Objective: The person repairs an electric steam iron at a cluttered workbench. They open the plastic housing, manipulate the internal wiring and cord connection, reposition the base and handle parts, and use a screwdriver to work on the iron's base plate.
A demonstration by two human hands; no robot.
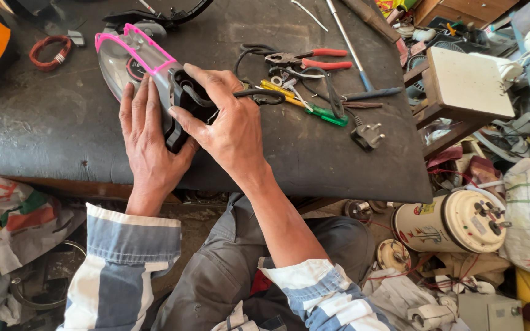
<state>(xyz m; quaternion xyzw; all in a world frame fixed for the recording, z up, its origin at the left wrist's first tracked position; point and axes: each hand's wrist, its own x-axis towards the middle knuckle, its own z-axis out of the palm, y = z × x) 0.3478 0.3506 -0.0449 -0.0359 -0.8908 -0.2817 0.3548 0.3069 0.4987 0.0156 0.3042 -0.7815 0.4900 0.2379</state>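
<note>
We steadied a pink-trimmed electric iron (139, 64) on the dark counter (44, 129), our left hand (148, 138) flat along its side and closed round the rear to brace it, while our right hand (228, 122) pinched the black cord (259, 93) at the iron's opened back. Right of the iron, red-handled pliers (308, 60), a green-handled screwdriver (314, 109) and a plug (367, 135) crowded the surface.

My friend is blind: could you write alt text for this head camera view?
Two hands hold a grey and pink iron on a dark workbench: left hand beside its body, right hand over its black rear end. Pliers, a screwdriver and a plug lie nearby.
</note>
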